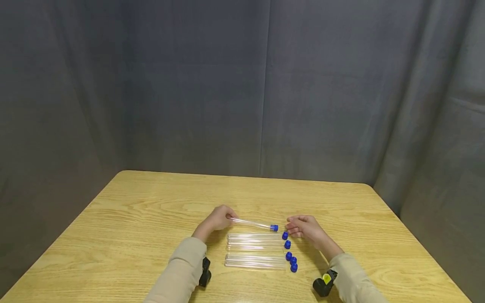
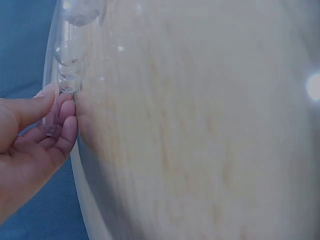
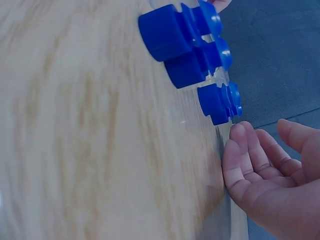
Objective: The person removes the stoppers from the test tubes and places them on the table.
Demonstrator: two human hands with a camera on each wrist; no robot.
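Observation:
My left hand (image 1: 219, 218) pinches the rounded end of a clear test tube (image 1: 251, 222) between thumb and fingers, and the left wrist view shows that end between them. A blue cap (image 1: 274, 227) sits on the tube's far end, pointing right. Just right of that cap is my right hand (image 1: 306, 227), its fingers loosely bent and holding nothing. In the right wrist view its fingertips (image 3: 239, 132) are close to blue caps (image 3: 165, 32). Several uncapped-looking test tubes (image 1: 254, 242) lie side by side nearer me, with loose blue caps (image 1: 294, 267) by their right ends.
Everything lies on a wood-grain table (image 1: 159, 202). A dark grey curtain (image 1: 197, 92) hangs behind it and along both sides. Each wrist bears a small black camera, such as the one on the right wrist (image 1: 323, 287).

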